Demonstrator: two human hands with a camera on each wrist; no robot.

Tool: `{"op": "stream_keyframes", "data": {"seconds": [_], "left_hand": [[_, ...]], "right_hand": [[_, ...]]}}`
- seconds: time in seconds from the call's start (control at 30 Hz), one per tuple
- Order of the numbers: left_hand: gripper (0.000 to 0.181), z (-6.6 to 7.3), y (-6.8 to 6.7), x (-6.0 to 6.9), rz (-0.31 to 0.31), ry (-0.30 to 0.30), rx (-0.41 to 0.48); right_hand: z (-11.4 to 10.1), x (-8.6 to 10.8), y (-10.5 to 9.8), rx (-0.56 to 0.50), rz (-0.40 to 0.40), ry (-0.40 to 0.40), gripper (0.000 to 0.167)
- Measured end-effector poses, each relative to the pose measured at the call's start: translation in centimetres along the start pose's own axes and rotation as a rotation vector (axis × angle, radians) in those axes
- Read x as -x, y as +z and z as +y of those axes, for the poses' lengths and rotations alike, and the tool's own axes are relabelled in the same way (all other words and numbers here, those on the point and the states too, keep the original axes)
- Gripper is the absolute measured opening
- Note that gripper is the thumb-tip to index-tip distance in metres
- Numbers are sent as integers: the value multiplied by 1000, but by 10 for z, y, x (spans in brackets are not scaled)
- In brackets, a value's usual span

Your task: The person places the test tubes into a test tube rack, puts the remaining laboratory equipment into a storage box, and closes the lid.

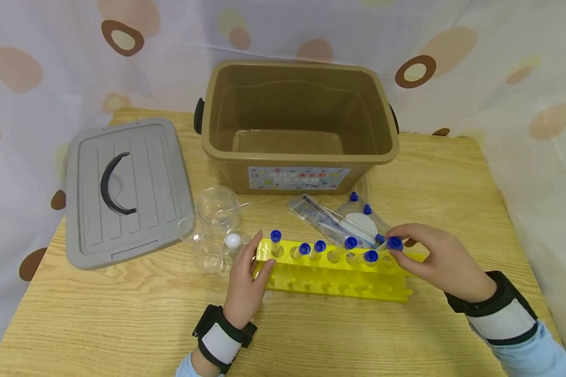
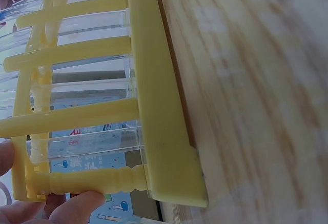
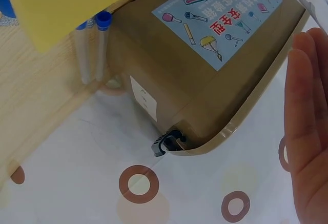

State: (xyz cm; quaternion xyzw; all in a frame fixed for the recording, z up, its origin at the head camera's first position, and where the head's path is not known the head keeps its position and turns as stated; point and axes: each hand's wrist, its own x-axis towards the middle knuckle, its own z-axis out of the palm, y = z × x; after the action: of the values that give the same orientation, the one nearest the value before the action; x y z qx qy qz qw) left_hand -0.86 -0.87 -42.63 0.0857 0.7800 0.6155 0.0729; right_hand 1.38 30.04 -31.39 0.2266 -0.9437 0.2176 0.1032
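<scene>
A yellow test tube rack point(image 1: 339, 287) stands in front of the bin, holding several clear test tubes with blue caps point(image 1: 319, 246). My left hand point(image 1: 245, 290) grips the rack's left end; in the left wrist view its fingertips point(image 2: 79, 206) touch the end post. At the rack's right end, my right hand point(image 1: 436, 259) pinches a blue-capped test tube point(image 1: 394, 243) near its cap, the tube tilted over the top row of holes. Whether its lower end is inside a hole, I cannot tell. Only part of the right hand point(image 3: 307, 121) shows in the right wrist view.
Behind the rack are an open brown bin point(image 1: 299, 158), plastic-wrapped items point(image 1: 320, 217) and two more capped tubes point(image 3: 102, 47). Left of the rack stand glass beakers point(image 1: 217, 204) and a small vessel with a white ball-shaped top point(image 1: 233, 241). A grey lid point(image 1: 146, 188) lies farther left.
</scene>
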Motion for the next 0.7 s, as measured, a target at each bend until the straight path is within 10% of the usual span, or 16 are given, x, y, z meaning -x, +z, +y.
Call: {"op": "stream_keyframes", "data": {"seconds": [0.7], "left_hand": [[54, 0, 0, 0, -4, -9, 7]], "right_hand": [[11, -6, -30, -7, -171, 2, 46]]}}
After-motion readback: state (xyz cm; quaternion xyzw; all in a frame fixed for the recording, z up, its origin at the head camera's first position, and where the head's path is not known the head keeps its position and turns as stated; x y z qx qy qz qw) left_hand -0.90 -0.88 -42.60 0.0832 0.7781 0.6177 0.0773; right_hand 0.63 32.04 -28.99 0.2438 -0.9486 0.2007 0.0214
